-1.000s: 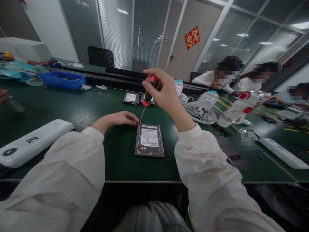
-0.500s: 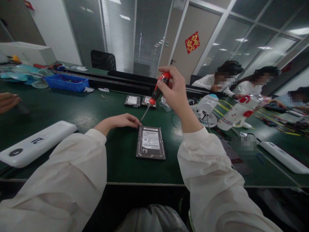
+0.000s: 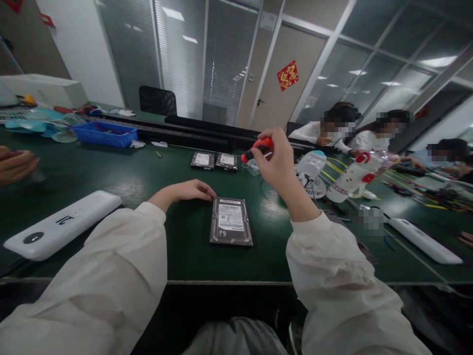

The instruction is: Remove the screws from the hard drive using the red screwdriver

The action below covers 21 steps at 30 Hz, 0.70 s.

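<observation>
The hard drive [image 3: 231,222] lies flat on the green counter [image 3: 185,261], with its label up, near the front edge and in the middle of the view. The right hand [image 3: 276,156] holds the screwdriver [image 3: 260,148] by its red and black handle, with the fingers closed around it. The tool is raised beyond the drive and to its right, apart from it; its metal shaft I cannot see clearly. The left hand [image 3: 188,190] is low at the far left corner of the drive, the fingers bent and the fingertips just at this corner. Whether they pinch some small part or only touch the edge, I cannot tell.

For good work at this corner, I would advise to hold the edge firmly with the left fingers, so that the drive cannot turn, but a little away from the place where the tip comes down. The screwdriver should stand upright there, because a tilted tip can easily slip and scratch the label or hurt a finger. It seems better to seat the tip first, and only then to press and turn slowly. A small metal piece [image 3: 158,154] lies loose farther back, left of two other drives [image 3: 202,160]; such small parts are better kept together, since they may roll away.
</observation>
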Tool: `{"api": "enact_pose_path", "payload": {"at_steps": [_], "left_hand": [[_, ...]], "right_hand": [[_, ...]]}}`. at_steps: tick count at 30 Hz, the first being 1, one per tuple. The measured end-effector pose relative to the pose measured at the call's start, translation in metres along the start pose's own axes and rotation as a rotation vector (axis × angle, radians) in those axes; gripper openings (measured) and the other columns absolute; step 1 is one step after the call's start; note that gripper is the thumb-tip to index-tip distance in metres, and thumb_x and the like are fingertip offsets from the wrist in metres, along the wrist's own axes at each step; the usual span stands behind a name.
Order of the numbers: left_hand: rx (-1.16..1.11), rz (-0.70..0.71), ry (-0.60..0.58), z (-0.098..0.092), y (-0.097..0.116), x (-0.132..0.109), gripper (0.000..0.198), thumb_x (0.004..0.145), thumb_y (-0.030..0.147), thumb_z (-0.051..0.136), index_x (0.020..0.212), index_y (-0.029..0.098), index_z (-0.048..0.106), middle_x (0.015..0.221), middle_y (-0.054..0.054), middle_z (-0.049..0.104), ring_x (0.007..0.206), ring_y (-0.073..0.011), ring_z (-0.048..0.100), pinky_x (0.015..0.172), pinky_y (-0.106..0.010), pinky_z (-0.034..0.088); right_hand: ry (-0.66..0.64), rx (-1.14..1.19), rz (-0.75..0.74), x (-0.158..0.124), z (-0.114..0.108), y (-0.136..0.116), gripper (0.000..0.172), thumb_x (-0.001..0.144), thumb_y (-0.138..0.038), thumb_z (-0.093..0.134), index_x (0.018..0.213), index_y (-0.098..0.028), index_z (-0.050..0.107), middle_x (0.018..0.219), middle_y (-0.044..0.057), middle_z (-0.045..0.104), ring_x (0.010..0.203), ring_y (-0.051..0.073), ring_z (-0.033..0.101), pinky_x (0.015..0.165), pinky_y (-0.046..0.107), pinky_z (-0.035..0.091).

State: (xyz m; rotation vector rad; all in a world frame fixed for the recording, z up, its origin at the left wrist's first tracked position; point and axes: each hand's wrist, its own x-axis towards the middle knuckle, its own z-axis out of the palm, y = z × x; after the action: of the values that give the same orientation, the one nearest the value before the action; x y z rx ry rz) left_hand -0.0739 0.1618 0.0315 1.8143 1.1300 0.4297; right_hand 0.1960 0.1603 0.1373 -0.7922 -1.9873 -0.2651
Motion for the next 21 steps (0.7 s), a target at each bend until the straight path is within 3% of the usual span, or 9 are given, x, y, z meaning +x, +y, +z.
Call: {"api": "enact_pose_path", "payload": {"at_steps": [5,10,16,19,21], "left_hand": [[0.017,0.014,0.001,0.0,0.0,0.001,0.035,0.077,0.04,0.075,0.109,0.026,0.077,0.121,-0.003,0.075,0.118,-0.0266,0.063,0.109,-0.042,0.043],[0.08,0.01,0.034,0.007,0.011,-0.004,0.033,0.078,0.035,0.069,0.108,0.023,0.077,0.118,-0.004,0.076,0.116,-0.0242,0.066,0.105,-0.038,0.046],[0.207,-0.064,0.188,0.016,0.03,-0.015,0.038,0.079,0.03,0.062,0.112,0.016,0.075,0.111,-0.006,0.078,0.109,-0.0244,0.069,0.1,-0.034,0.05],[0.299,-0.136,0.341,0.025,0.035,-0.032,0.042,0.081,0.024,0.057,0.119,0.013,0.071,0.113,-0.011,0.076,0.108,-0.0274,0.068,0.101,-0.038,0.05],[0.35,-0.151,0.437,0.041,0.039,-0.05,0.046,0.083,0.023,0.055,0.126,0.012,0.067,0.119,-0.013,0.072,0.114,-0.0288,0.065,0.105,-0.041,0.047]], "right_hand": [[-0.27,-0.335,-0.045,-0.058,-0.03,-0.004,0.014,0.09,-0.019,0.057,0.102,-0.02,0.049,0.11,0.017,0.062,0.09,0.031,0.066,0.059,0.039,0.054],[-0.481,-0.512,-0.108,-0.117,-0.055,-0.01,0.004,0.096,-0.021,0.051,0.099,-0.019,0.052,0.114,0.017,0.065,0.083,0.026,0.07,0.055,0.034,0.052],[-0.69,-0.458,-0.029,-0.152,-0.065,-0.019,0.018,0.095,-0.032,0.059,0.104,-0.017,0.058,0.118,0.012,0.065,0.092,0.024,0.071,0.064,0.032,0.057],[-0.742,-0.369,0.052,-0.156,-0.064,-0.022,0.024,0.096,-0.038,0.057,0.108,-0.017,0.059,0.126,0.012,0.062,0.098,0.026,0.071,0.076,0.038,0.061],[-0.764,-0.323,0.094,-0.156,-0.062,-0.023,0.024,0.097,-0.037,0.054,0.11,-0.016,0.06,0.128,0.013,0.061,0.103,0.026,0.07,0.083,0.041,0.061]]}}
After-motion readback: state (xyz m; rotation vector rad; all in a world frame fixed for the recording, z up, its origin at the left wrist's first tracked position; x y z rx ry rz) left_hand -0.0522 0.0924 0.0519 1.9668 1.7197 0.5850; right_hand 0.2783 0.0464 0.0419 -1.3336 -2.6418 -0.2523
